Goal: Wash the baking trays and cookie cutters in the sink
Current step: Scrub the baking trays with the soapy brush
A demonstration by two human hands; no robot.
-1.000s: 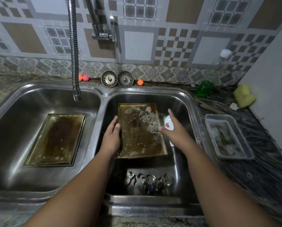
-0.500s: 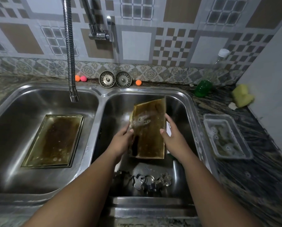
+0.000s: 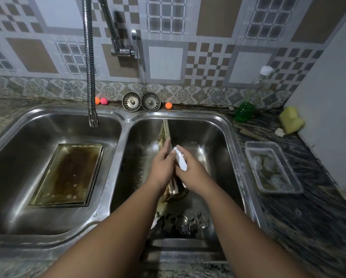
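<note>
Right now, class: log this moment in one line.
left hand: holds baking tray on edge, right basin | right hand: holds white object | second tray: flat, left basin | cookie cutters: right basin, untouched

Dim, bluish light; steel glare; wide-angle bending; edges soft.

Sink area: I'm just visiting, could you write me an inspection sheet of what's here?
Surface: steel double sink, dark stone counter.
Job's things: upright tray on edge in right basin; flat tray in left basin; cutters on right basin floor.
Clutter: two strainers, three small balls, green bottle, yellow sponge, clear tub with suds.
Grips: left grip holds upright tray; right grip holds white pad by it.
Cables: nothing seen.
Surroundings: tiled wall, hose tap over left basin.
</note>
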